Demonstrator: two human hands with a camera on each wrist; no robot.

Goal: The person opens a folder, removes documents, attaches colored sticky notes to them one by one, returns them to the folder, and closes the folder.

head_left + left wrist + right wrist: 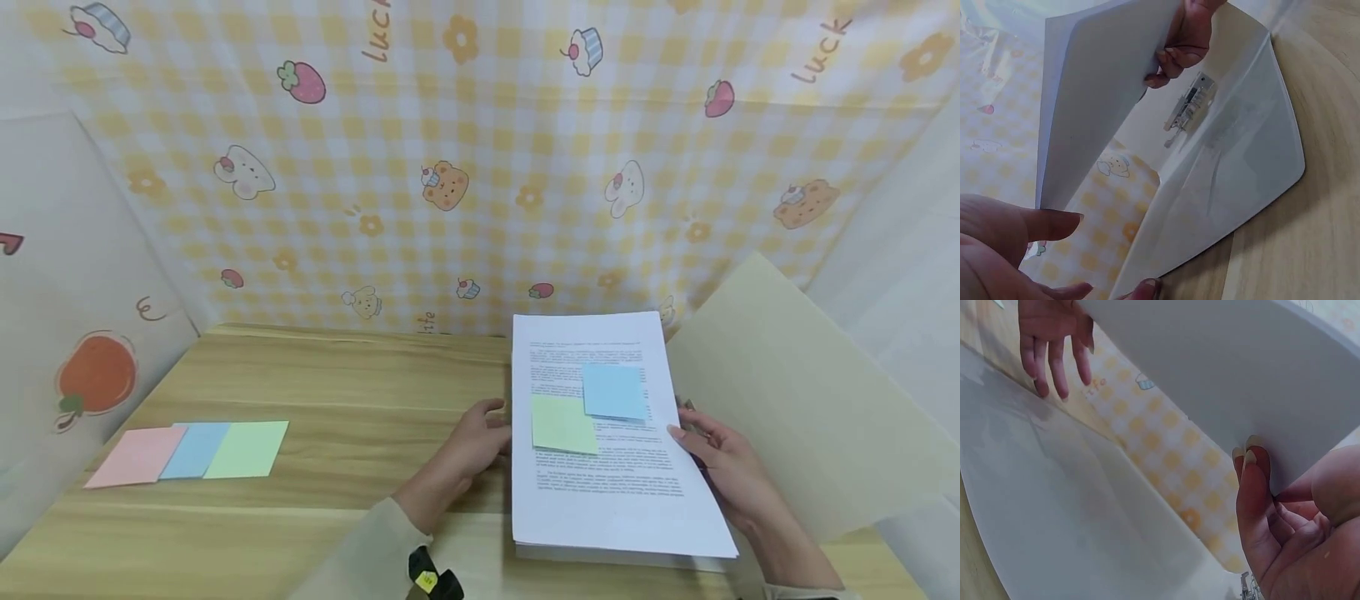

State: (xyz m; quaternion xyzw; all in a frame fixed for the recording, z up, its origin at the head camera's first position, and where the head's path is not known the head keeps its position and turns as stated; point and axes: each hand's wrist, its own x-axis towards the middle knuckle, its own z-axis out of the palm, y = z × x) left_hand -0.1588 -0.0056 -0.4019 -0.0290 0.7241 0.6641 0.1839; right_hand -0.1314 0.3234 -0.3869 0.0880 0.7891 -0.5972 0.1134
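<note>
A thick stack of printed paper point(600, 508) is held up, its top sheet facing the head camera. A green sticky note point(564, 423) and a blue sticky note point(615, 392) lie on that sheet. My right hand point(738, 475) grips the stack's right edge, thumb in front and fingers behind point(1254, 459). At the left edge is my left hand point(472, 442), fingers spread, its thumb point(1054, 224) right at the paper's edge in the left wrist view. Beneath and behind the stack, an open cream folder point(795, 400) shows a metal clip point(1190, 106) inside.
Overlapping pink point(135, 457), blue point(195, 450) and green point(247, 448) sticky notes lie on the left of the wooden table point(360, 392). A yellow checked cloth point(495, 242) hangs along the back. The folder's raised cover leans towards the right side.
</note>
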